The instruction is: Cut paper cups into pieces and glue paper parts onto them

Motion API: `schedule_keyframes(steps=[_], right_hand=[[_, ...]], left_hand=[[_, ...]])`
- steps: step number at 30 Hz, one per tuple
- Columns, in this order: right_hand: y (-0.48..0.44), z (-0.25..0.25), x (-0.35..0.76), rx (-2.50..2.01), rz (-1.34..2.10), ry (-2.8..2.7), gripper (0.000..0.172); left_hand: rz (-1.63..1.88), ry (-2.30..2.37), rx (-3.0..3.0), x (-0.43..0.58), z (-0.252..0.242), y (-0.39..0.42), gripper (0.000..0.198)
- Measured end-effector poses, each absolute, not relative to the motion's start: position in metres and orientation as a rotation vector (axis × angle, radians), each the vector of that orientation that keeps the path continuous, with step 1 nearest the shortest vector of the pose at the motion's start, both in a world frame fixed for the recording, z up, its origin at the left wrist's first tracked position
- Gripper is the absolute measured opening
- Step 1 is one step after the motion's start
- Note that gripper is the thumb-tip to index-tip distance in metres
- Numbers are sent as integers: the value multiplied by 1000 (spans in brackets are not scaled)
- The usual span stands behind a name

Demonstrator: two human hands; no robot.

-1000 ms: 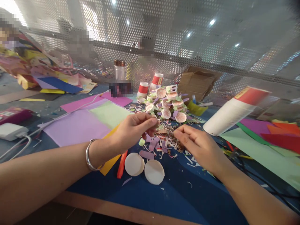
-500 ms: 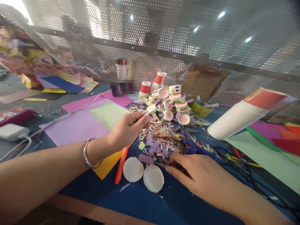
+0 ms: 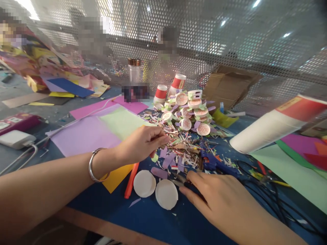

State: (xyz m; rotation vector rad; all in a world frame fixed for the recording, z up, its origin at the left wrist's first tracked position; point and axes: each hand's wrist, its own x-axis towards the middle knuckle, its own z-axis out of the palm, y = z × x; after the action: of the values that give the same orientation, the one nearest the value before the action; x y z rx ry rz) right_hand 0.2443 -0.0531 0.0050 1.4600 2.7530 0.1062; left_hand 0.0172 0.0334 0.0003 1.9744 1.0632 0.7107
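Observation:
My right hand (image 3: 214,192), low on the blue table, is closed round the dark handles of a pair of scissors (image 3: 178,179), whose blades point left. My left hand (image 3: 148,143), with a silver bangle at the wrist, is pinched above the paper scraps (image 3: 187,149); what its fingers hold, if anything, is hidden. Two white paper discs (image 3: 144,183) lie side by side between the hands. Left of them is an orange-red marker (image 3: 131,180). Purple paper strips (image 3: 159,172) are scattered above the discs. A blue glue gun (image 3: 214,161) rests just beyond my right hand.
Small decorated discs (image 3: 185,124) form a heap behind the scraps. Red-and-white paper cups (image 3: 160,92) stand behind it, and a long cup stack (image 3: 270,127) leans at right. Black cable (image 3: 277,199) loops beside my right arm. Purple paper (image 3: 84,136) and a white adapter (image 3: 17,139) lie left.
My left hand has shifted slightly right and down over the scraps, still pinched. The scissor blades beside my right hand show more clearly. The camera view has tilted a little.

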Motion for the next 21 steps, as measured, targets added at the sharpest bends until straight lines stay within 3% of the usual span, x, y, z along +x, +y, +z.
schedule_keyframes(steps=[8,13,19,21], right_hand=[[-59,0,241,1447,321,2874,11],[-57,-4,242,1425,364,2912,17],[-53,-3,248,1412,284,2941,9],[-50,3,257,1415,289,2953,17]], left_hand=[[881,1068,2295,15,3,31,36],[850,1119,2084,14,-3,33,33],[812,1075,1952,15,-1,34,33],[814,1054,1881,15,-1,35,31]])
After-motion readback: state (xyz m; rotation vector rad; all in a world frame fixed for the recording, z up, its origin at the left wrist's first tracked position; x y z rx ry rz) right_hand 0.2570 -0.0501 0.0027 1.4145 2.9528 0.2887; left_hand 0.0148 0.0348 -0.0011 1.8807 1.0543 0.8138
